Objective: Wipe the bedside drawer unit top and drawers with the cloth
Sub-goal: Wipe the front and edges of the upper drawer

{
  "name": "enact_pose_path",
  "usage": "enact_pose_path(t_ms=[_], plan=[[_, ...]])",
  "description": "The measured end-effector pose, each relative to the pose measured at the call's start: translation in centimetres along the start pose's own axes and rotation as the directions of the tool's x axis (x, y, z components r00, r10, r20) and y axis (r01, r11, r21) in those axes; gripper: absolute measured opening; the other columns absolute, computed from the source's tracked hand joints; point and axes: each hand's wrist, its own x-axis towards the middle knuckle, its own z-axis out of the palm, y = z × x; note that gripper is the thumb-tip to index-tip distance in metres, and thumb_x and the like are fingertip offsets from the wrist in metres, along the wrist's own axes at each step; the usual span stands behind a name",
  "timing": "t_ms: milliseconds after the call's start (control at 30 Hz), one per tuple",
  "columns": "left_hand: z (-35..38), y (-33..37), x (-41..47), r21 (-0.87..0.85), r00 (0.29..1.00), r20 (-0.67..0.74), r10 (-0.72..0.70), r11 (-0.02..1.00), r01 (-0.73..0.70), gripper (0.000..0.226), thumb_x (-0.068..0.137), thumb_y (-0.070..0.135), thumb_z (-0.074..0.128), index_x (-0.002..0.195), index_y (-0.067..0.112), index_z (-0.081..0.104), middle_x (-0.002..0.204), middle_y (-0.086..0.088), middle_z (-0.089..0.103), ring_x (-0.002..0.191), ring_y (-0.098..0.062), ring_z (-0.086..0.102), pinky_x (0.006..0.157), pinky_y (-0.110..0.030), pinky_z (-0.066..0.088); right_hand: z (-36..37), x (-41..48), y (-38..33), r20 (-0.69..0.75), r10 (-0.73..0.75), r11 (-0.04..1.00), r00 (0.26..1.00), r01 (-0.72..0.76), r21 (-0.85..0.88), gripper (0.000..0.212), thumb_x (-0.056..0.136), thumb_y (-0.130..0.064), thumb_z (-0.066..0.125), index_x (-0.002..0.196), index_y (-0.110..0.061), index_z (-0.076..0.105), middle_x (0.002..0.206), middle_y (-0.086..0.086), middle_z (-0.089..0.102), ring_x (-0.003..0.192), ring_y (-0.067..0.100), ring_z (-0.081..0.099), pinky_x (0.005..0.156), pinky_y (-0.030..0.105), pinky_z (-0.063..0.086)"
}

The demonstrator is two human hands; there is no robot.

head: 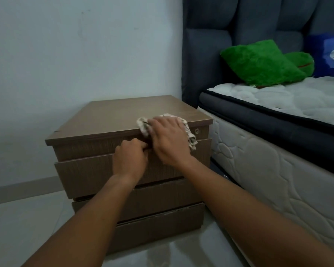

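Drawer unit (123, 116) mid-brown woodgrain, cloth (191, 136) cream with dark printed marks, plush cushion (258, 62) at 1 o'clock bright green, headboard (206, 54) dark grey, mattress (278, 170) white quilted with dark band, pillow (328, 54) blue cartoon print

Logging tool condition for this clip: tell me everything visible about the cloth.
The cloth is pale with a darker print, crumpled, draped over the front top edge of the unit near its right corner. The right hand presses on it, covering its middle; one end hangs down the front. The left hand grips a drawer edge beside it.
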Motion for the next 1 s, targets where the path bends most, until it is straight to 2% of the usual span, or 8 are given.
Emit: enact_pose_path(t_ms=[67, 267, 400, 467, 600, 700, 867, 1000], plan=[[0.1, -0.1, 0.4, 0.018, 1.000, 0.012, -0.013, 1.000, 0.013, 0.022, 0.092, 0.034, 0.057, 0.099, 0.029, 0.077, 0.091, -0.013, 0.073, 0.089, -0.041, 0.065, 0.074, -0.041, 0.054, 0.8, 0.5, -0.1, 0.041, -0.034, 0.997, 0.999, 0.037, -0.075, 0.033, 0.103, -0.039, 0.034, 0.114, -0.029, 0.064, 0.113, -0.010, 0.064, 0.107, 0.017, 0.055, 0.098, 0.038, 0.037], [0.4, 0.7, 0.6, 0.010, 1.000, 0.022, -0.006, 1.000, 0.006, 0.021, 0.091, 0.038, 0.063, 0.103, 0.028, 0.077, 0.094, -0.009, 0.074, 0.090, -0.035, 0.067, 0.076, -0.042, 0.057, -0.4, 2.4, 2.5, 0.111, 0.174, 0.979, 0.979, -0.159, -0.131, 0.045, 0.100, -0.047, 0.029, 0.104, -0.030, 0.070, 0.104, -0.006, 0.070, 0.097, 0.017, 0.060, 0.093, 0.039, 0.036], [0.6, 1.6, 0.5, -0.019, 0.999, 0.023, 0.038, 0.999, -0.038, 0.021, 0.093, 0.037, 0.063, 0.104, 0.026, 0.077, 0.097, -0.007, 0.075, 0.093, -0.031, 0.069, 0.078, -0.041, 0.058, -3.0, 5.9, 5.9, 0.400, 0.443, 0.887, 0.802, -0.330, -0.322, 0.044, 0.094, -0.041, 0.031, 0.109, -0.022, 0.067, 0.104, 0.004, 0.067, 0.098, 0.026, 0.060, 0.089, 0.043, 0.040], [0.7, 2.4, 0.6, -0.047, 0.998, 0.045, 0.053, 0.998, -0.051, 0.019, 0.094, 0.034, 0.063, 0.104, 0.025, 0.077, 0.099, -0.005, 0.076, 0.095, -0.028, 0.070, 0.079, -0.038, 0.057, -3.8, 6.0, 7.4, 0.385, 0.543, 0.834, 0.746, -0.425, -0.353, 0.037, 0.093, -0.037, 0.036, 0.099, -0.017, 0.066, 0.093, 0.003, 0.063, 0.086, 0.024, 0.058, 0.075, 0.038, 0.039], [1.2, 3.6, 0.8, -0.110, 0.994, 0.092, 0.058, 0.993, -0.047, 0.019, 0.094, 0.030, 0.063, 0.106, 0.024, 0.077, 0.103, -0.005, 0.076, 0.100, -0.027, 0.069, 0.087, -0.039, 0.056, -2.8, 2.9, 10.0, 0.098, 0.627, 0.774, 0.772, -0.633, 0.034, 0.036, 0.097, -0.036, 0.037, 0.080, -0.020, 0.064, 0.082, -0.001, 0.064, 0.074, 0.018, 0.059, 0.062, 0.030, 0.037], [1.7, 4.3, 0.9, -0.126, 0.996, 0.082, 0.043, 0.991, -0.033, 0.019, 0.092, 0.027, 0.064, 0.106, 0.024, 0.077, 0.105, -0.008, 0.075, 0.101, -0.031, 0.069, 0.090, -0.040, 0.056, -2.1, 0.0, 10.4, -0.089, 0.680, 0.715, 0.727, -0.633, 0.298, 0.037, 0.104, -0.038, 0.030, 0.095, -0.020, 0.061, 0.087, -0.002, 0.062, 0.080, 0.019, 0.056, 0.068, 0.032, 0.035], [2.1, 3.9, 1.1, -0.118, 0.998, 0.033, 0.054, 0.992, -0.050, 0.020, 0.094, 0.023, 0.063, 0.109, 0.023, 0.076, 0.108, -0.006, 0.075, 0.103, -0.028, 0.069, 0.096, -0.041, 0.054, 0.7, -5.9, 9.9, -0.123, 0.698, 0.693, 0.705, -0.624, 0.360, 0.024, 0.103, -0.027, 0.032, 0.098, -0.023, 0.056, 0.090, 0.000, 0.060, 0.087, 0.024, 0.059, 0.075, 0.038, 0.045], [2.1, 3.3, 1.3, -0.114, 0.998, 0.007, 0.057, 0.992, -0.055, 0.021, 0.094, 0.023, 0.064, 0.111, 0.022, 0.076, 0.110, -0.005, 0.075, 0.105, -0.027, 0.068, 0.098, -0.039, 0.050, 2.4, -9.9, 8.8, -0.104, 0.763, 0.612, 0.638, -0.663, 0.432, 0.026, 0.103, -0.016, 0.038, 0.121, -0.010, 0.057, 0.102, -0.003, 0.056, 0.094, 0.017, 0.057, 0.077, 0.027, 0.038]])
